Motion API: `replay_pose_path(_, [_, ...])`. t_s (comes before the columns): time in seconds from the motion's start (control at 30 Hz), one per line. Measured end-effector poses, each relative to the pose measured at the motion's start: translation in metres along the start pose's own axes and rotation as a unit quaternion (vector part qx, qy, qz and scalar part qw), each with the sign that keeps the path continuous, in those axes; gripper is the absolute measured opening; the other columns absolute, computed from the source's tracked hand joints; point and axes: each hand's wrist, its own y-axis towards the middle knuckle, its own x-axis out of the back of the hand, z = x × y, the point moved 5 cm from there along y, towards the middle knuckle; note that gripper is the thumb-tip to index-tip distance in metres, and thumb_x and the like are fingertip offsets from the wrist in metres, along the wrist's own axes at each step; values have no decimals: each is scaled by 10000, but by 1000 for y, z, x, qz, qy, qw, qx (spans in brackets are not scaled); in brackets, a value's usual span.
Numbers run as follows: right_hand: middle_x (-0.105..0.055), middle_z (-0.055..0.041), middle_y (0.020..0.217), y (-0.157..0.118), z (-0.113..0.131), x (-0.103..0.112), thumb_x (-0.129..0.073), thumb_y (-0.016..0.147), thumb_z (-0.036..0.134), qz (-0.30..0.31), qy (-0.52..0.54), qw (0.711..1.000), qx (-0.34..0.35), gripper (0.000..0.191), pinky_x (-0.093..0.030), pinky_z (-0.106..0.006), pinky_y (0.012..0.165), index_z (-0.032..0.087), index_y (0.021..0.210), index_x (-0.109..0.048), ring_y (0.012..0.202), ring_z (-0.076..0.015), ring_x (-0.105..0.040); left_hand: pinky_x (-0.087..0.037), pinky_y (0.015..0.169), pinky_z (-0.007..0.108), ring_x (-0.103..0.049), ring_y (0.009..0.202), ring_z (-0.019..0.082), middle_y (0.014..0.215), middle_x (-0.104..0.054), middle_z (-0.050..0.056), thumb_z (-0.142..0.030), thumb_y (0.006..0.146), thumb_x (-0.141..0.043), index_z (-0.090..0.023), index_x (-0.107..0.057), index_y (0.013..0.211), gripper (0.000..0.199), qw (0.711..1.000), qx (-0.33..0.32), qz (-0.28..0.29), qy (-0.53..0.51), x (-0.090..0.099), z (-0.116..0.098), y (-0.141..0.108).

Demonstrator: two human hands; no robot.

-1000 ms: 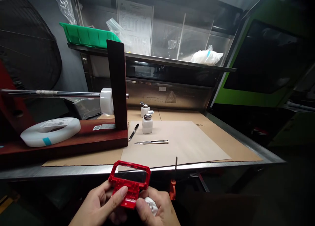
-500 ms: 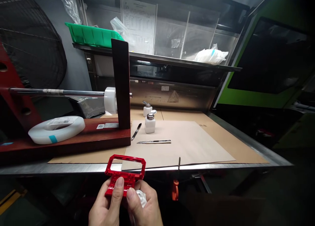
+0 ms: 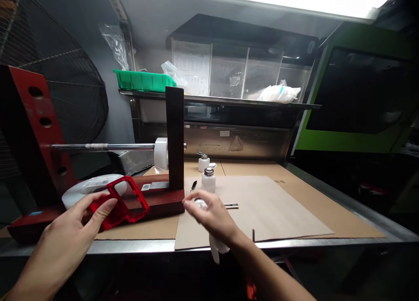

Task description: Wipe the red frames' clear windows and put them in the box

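Note:
In the head view, my left hand (image 3: pixel 77 220) is closed on a red plastic frame (image 3: pixel 139 200) with a rectangular opening, tilted in front of the roll of clear film (image 3: pixel 72 194). My right hand (image 3: pixel 211 213) is raised over the brown paper sheet, its fingers curled round a crumpled white cloth (image 3: pixel 218 248) whose end hangs below the palm. Just behind that hand stands a white pump bottle (image 3: pixel 208 182) with a metal top. A craft knife (image 3: pixel 232 206) and a pen (image 3: pixel 194 185) lie there, partly covered by the hand.
A dark red wooden stand (image 3: pixel 175 139) carries a metal rod (image 3: pixel 131 147) with a white tape roll (image 3: pixel 160 154). Another white bottle (image 3: pixel 203 162) stands farther back. Above are a shelf (image 3: pixel 229 101) and green bin (image 3: pixel 140 80). The metal table edge (image 3: pixel 147 247) runs along the front.
My hands have come apart. The left carried the red frame up and left; the right moved up over the paper with the white cloth. The camera view has tilted upward.

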Motion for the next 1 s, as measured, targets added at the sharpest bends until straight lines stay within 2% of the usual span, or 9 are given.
replay_pose_path(0.1, [-407,78,493,49,-11,-2,-628,764,334,2,69,996,-58,188,-237,-194,425,156,737,-572,438,-56,-312,-444,629,263,-605,702,215,879,-611,-3,-538,811,-441,-253,-514,1033,369,998,-2,49,-44,-10,-13,6])
replay_pose_path(0.17, [-350,100,453,74,-17,-8,-610,779,366,10,89,994,-70,225,-178,-200,398,162,718,-539,402,-46,-238,-458,534,259,-595,565,197,763,-600,-24,-520,815,-426,-261,-480,981,312,994,-5,82,-67,-20,-15,8])
replay_pose_path(0.27, [-350,100,435,97,-21,-19,-622,771,388,27,108,991,-74,274,-154,-208,387,169,660,-501,387,-39,-225,-408,456,244,-508,392,163,515,-509,-78,-515,832,-390,-265,-459,861,261,993,-27,94,-62,-30,-17,13])
replay_pose_path(0.37, [-371,93,430,108,-21,-29,-657,740,380,39,118,990,-73,303,-157,-212,387,170,605,-485,382,-36,-259,-360,438,235,-465,346,152,409,-467,-104,-512,841,-370,-267,-428,802,255,993,-46,92,-56,-34,-20,21])
replay_pose_path(0.57, [-383,91,403,118,-24,-41,-660,688,220,32,120,988,-90,209,-152,-217,376,162,556,-509,357,-40,-282,-351,446,245,-453,292,155,333,-438,-128,-474,852,-374,-257,-408,757,239,994,-49,91,-36,-35,-25,35])
replay_pose_path(0.7, [-367,99,396,117,-25,-44,-645,683,210,9,128,987,-92,145,-159,-217,381,155,591,-547,360,-45,-282,-345,425,238,-459,291,152,333,-452,-122,-477,855,-367,-252,-405,732,259,994,-38,97,-36,-37,-25,40])
replay_pose_path(0.93, [-379,102,426,85,-18,-45,-640,673,213,-22,149,984,-92,129,-178,-202,398,164,600,-545,398,-34,-254,-352,383,230,-450,295,146,334,-449,-114,-601,831,-355,-253,-356,669,384,990,-21,127,-63,-45,-24,44])
replay_pose_path(1.0, [-382,100,423,75,-17,-46,-649,666,206,-19,156,982,-105,128,-177,-203,388,168,603,-544,392,-36,-268,-354,375,236,-441,298,148,343,-465,-101,-629,824,-336,-248,-388,689,407,987,-21,140,-76,-50,-24,44])
